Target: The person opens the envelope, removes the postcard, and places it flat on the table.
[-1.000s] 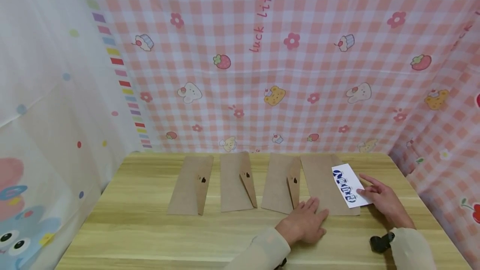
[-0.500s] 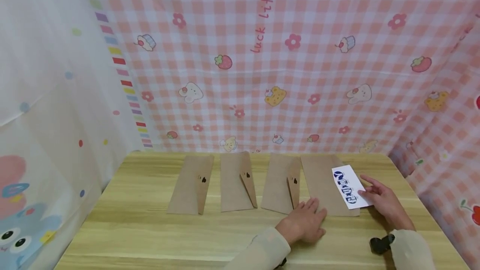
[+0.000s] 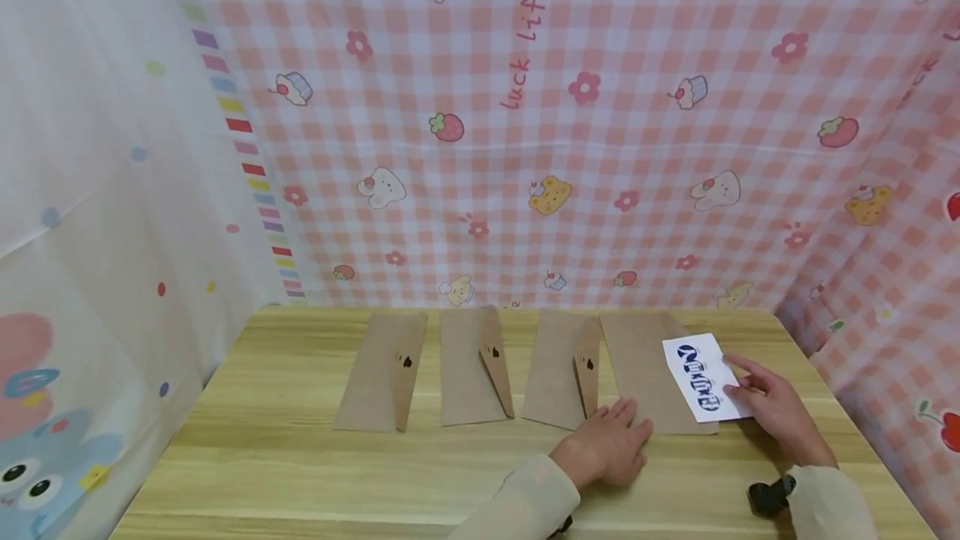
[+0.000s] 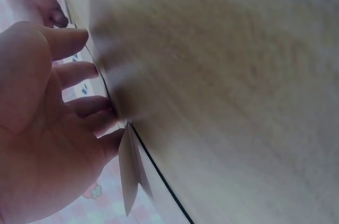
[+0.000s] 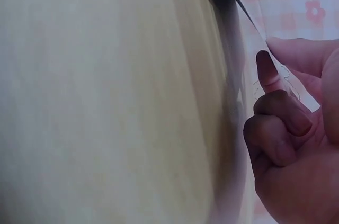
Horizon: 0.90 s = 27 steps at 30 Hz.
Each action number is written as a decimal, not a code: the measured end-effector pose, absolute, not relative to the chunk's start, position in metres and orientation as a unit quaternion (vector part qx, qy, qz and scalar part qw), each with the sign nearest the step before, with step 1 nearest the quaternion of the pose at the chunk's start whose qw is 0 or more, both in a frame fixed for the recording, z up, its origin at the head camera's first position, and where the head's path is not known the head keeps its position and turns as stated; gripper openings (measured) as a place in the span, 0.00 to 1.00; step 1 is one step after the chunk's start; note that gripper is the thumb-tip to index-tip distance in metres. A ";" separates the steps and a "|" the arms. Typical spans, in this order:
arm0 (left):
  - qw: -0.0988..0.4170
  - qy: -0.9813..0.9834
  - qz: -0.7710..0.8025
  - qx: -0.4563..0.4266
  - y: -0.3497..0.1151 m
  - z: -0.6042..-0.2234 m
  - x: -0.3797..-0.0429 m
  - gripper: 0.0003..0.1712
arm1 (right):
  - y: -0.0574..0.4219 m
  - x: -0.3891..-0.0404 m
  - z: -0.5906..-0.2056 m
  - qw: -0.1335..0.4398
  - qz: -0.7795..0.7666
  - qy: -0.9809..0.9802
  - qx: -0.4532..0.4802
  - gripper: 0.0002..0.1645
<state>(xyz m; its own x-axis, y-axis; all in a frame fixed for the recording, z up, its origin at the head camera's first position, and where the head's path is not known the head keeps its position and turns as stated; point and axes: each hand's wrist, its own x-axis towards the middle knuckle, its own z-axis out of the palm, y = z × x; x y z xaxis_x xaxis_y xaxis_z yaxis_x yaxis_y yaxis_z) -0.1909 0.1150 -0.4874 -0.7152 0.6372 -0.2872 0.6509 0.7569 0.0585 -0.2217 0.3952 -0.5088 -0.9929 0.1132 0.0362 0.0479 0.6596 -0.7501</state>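
My right hand [image 3: 776,411] pinches the right edge of a white card [image 3: 692,377] printed with dark blue marks. In the right wrist view, thumb and index finger hold the thin card edge while the other fingers [image 5: 270,134] curl in. The card overlaps a flat brown kraft-paper envelope [image 3: 637,357], the rightmost of a row. With its fingers spread and fairly straight, my left hand [image 3: 603,444] rests palm down at that envelope's lower left corner. Its fingertips also come right by the raised flap [image 3: 588,365] of the neighbouring envelope.
Two more brown envelopes, one far left [image 3: 371,373] and one left of centre [image 3: 465,373], lie in the row with partly lifted flaps bearing small dark prints. A wood-grain table [image 3: 315,482] carries everything. A pink checked cloth [image 3: 480,148] hangs behind it.
The card and my right hand have shifted slightly right and nearer to me, and the card has turned a little. My left hand stays almost where it was.
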 end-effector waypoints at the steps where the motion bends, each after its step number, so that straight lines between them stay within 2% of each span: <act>1: 0.148 0.926 -0.023 0.348 0.115 -0.487 -0.191 0.30 | 0.396 -0.221 -0.509 0.044 0.407 -0.912 -0.034 0.31; 8: 0.135 0.928 -0.031 0.345 0.116 -0.488 -0.190 0.29 | 0.398 -0.223 -0.507 0.055 0.361 -0.931 0.013 0.25; 15: 0.120 0.930 -0.036 0.344 0.117 -0.491 -0.192 0.28 | 0.397 -0.223 -0.503 0.020 0.370 -0.929 0.006 0.24; 21: 0.101 0.931 -0.033 0.349 0.115 -0.491 -0.194 0.27 | 0.397 -0.222 -0.506 0.056 0.361 -0.931 0.019 0.21; 27: 0.088 0.932 -0.031 0.351 0.112 -0.493 -0.197 0.26 | 0.395 -0.222 -0.507 0.054 0.371 -0.927 0.011 0.21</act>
<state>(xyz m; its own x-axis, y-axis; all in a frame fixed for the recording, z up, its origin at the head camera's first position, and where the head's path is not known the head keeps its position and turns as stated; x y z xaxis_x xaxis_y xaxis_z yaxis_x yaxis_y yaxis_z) -0.1972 0.1115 -0.4929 -0.7383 0.6484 -0.1859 0.6594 0.7518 0.0032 -0.2221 0.3949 -0.5067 -0.9939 0.0204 0.1080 -0.0598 0.7244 -0.6868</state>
